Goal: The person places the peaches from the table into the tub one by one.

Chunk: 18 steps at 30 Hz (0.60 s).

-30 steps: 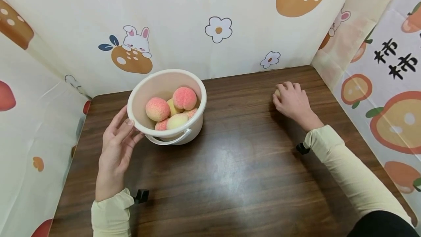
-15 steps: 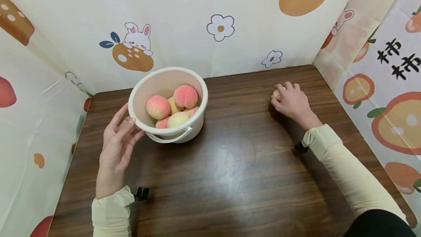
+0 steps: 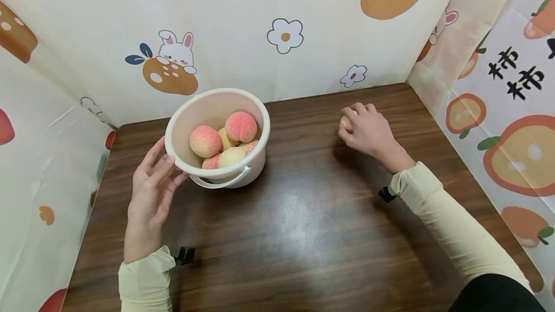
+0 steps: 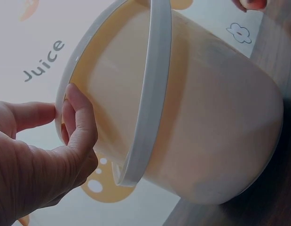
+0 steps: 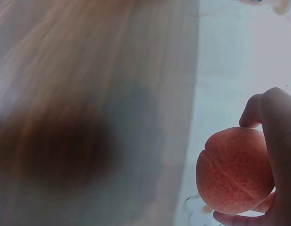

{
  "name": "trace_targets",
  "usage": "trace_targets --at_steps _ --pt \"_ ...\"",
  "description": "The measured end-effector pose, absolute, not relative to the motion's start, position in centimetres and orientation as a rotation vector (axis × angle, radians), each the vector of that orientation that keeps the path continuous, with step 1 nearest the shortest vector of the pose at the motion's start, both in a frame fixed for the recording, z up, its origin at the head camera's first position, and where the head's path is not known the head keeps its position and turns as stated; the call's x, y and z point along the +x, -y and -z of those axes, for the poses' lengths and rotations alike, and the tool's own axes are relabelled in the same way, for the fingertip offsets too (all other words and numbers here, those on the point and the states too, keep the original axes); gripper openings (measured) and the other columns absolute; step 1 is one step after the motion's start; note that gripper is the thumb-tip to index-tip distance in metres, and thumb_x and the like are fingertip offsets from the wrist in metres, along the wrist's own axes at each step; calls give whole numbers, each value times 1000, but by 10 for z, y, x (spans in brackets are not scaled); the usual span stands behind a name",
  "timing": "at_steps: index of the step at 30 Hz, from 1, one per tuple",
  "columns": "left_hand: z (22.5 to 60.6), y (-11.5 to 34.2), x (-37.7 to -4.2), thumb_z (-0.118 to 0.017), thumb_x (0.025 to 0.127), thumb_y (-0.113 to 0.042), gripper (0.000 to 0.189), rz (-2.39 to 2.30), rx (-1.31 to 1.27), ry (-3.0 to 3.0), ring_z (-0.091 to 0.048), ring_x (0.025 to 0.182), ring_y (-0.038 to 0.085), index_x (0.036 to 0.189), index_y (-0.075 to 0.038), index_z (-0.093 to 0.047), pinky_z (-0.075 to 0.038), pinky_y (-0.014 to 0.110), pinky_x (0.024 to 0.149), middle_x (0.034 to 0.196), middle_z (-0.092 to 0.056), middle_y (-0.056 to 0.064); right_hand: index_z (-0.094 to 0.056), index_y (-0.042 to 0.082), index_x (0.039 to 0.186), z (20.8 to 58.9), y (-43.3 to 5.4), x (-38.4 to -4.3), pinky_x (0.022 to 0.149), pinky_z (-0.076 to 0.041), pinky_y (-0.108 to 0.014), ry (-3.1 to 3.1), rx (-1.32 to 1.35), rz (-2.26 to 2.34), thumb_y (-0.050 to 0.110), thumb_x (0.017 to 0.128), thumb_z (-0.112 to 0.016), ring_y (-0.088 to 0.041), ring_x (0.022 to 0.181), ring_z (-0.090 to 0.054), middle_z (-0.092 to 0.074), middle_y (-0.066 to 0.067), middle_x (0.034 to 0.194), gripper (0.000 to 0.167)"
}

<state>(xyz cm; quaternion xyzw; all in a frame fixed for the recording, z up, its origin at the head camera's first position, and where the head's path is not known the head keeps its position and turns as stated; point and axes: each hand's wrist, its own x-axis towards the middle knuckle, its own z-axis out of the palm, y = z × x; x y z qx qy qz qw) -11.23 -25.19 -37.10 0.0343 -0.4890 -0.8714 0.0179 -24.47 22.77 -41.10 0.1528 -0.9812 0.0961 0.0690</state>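
Note:
A cream plastic bucket (image 3: 257, 166) stands at the left rear of the table, its white handle (image 3: 222, 185) hanging down in front. Inside lie several peaches (image 3: 205, 141), pink, red and pale yellow. My left hand (image 3: 149, 194) pinches the bucket's rim on its left side; in the left wrist view, thumb and fingers (image 4: 80, 125) meet across the rim. Over the right part of the table, my right hand (image 3: 368, 131) grips another peach (image 5: 237, 172), mostly covered by the hand in the head view. The right wrist view shows it reddish, raised off the tabletop.
The dark brown wooden table (image 3: 295, 254) has patterned cloth walls at its back, left and right. The back cloth (image 3: 234, 23) rises close behind the bucket. A stretch of tabletop lies between the bucket and the right hand.
My right hand has lifted the peach and moved left with it, towards the bucket. The left hand and the bucket stay in place; the head view has shifted slightly.

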Motion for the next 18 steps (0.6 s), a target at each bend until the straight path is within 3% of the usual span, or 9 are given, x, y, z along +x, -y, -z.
trace_targets --at_steps 18 --pt "372 252 -112 -53 105 2 59 2706 105 1512 -71 90 15 161 -6 -33 -67 30 79 148 -52 13 -66 18 125 346 -148 -235 78 -55 -55 2742 751 -372 31 90 -51 -42 108 -55 -63 -12 128 40"
